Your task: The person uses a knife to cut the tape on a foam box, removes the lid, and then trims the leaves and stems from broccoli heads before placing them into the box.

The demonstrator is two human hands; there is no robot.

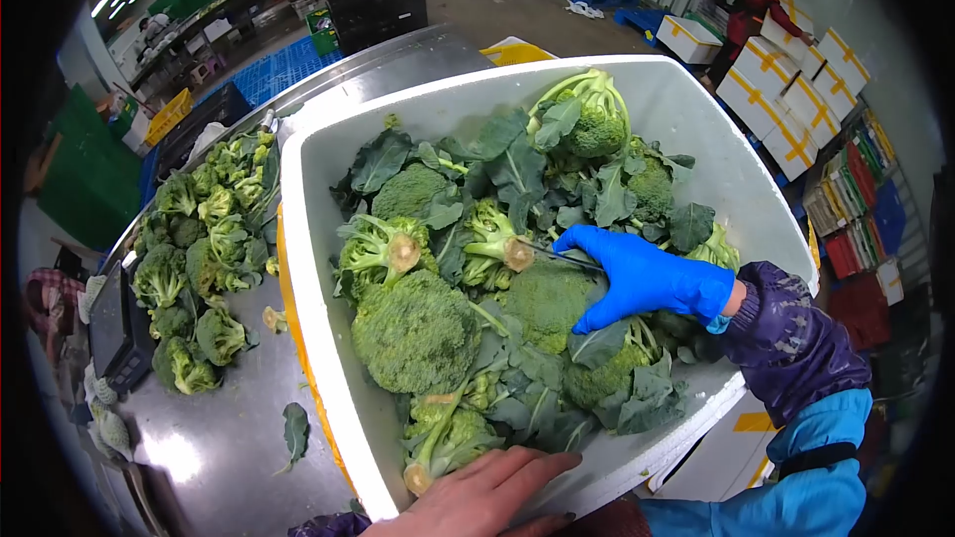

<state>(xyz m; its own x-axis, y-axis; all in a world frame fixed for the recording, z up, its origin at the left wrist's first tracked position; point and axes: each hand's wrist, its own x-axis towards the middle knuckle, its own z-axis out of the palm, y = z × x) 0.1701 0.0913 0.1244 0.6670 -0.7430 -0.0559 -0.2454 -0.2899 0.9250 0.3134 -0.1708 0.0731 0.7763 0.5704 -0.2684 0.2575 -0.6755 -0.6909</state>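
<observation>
My right hand [652,281], in a blue glove, reaches over a broccoli head [547,303] inside a white foam box [308,268]. A thin dark blade, seemingly a knife [565,257], sticks out from under its fingers toward a cut stem [518,254]; its handle is hidden. My bare left hand [477,497] lies at the near edge of the box with its fingers stretched out. Close to it is a broccoli stalk [418,478]. A large broccoli head [416,330] sits left of the knife, among leaves and several other heads.
Trimmed broccoli [204,249] is piled on a metal table [239,428] to the left, beside a dark scale-like device [121,333]. Taped white boxes [786,104] are stacked at the right, near a person in red [761,5]. Black crates [373,0] stand behind.
</observation>
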